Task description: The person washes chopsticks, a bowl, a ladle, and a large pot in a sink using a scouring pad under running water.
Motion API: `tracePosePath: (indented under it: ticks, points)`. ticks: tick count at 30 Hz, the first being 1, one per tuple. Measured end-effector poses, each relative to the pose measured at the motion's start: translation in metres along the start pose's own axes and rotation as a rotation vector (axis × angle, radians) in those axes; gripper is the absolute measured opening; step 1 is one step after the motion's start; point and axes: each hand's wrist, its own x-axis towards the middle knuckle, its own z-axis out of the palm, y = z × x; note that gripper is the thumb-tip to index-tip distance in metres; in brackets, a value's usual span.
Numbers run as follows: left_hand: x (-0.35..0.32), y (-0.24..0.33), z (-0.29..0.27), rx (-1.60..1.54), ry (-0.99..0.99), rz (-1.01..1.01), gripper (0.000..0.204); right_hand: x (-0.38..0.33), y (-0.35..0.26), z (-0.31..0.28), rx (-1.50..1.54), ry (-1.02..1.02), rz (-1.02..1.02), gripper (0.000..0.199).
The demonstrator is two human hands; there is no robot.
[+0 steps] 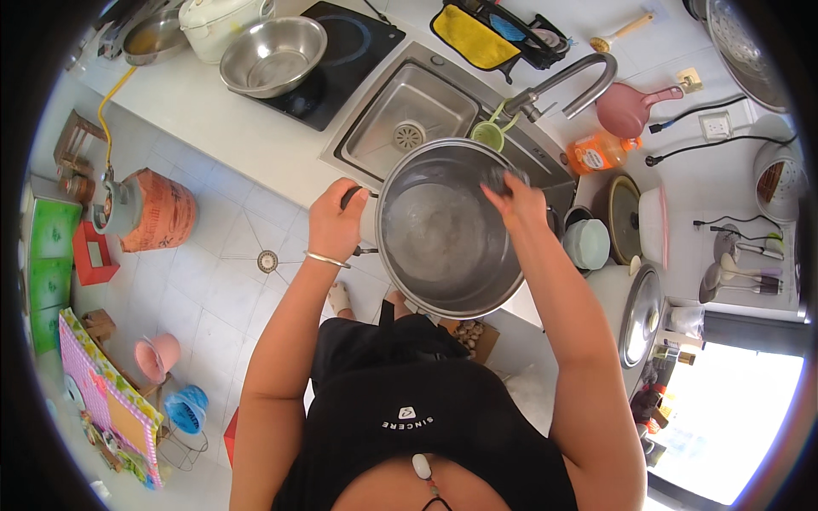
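Observation:
A large, deep steel pot (pixel 443 221) is tilted so that its grey inside faces me, over the near edge of the sink. My left hand (pixel 336 221) is closed around the dark handle on the pot's left side. Inside the right rim, my right hand (pixel 518 203) is bent over a dark grey scouring pad (pixel 504 177), held against or close to the pot's inner wall. Motion blurs the pad and fingertips. Behind the pot lies the steel sink (pixel 409 106), with its curved faucet (pixel 579 89) at the far right.
A steel basin (pixel 274 58) rests on the black cooktop (pixel 341 51) at the far left. Beside the faucet are a green strainer (pixel 488 134), an orange soap bottle (pixel 601 153) and a pink pan (pixel 626 109). A lidded pot (pixel 635 315) stands right. A gas cylinder (pixel 128 204) stands on the floor.

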Motion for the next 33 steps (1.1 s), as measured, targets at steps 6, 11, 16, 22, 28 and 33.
tracePosePath:
  ticks: [6, 11, 16, 22, 28, 33]
  points:
    - [-0.002, 0.017, -0.001, -0.037, -0.055, -0.139, 0.015, -0.003, 0.055, 0.097, -1.231, -0.214, -0.381, 0.018]
    - [-0.001, 0.007, -0.001, -0.049, -0.028, -0.077, 0.014, -0.021, 0.083, 0.078, -0.968, -0.329, -0.523, 0.025]
    - [-0.002, 0.016, 0.003, -0.035, -0.050, -0.091, 0.015, 0.007, 0.027, 0.080, -0.375, -0.055, -0.026, 0.015]
    - [-0.002, 0.008, -0.001, -0.049, -0.027, -0.120, 0.016, -0.103, 0.083, 0.074, -1.145, -0.605, -0.677, 0.037]
    - [-0.005, 0.010, 0.003, -0.134, 0.016, -0.149, 0.017, -0.085, 0.038, -0.046, -1.944, -1.452, -0.246, 0.041]
    - [-0.003, 0.006, 0.002, -0.127, 0.023, -0.130, 0.017, 0.018, 0.078, -0.049, -2.436, -0.754, -0.656, 0.033]
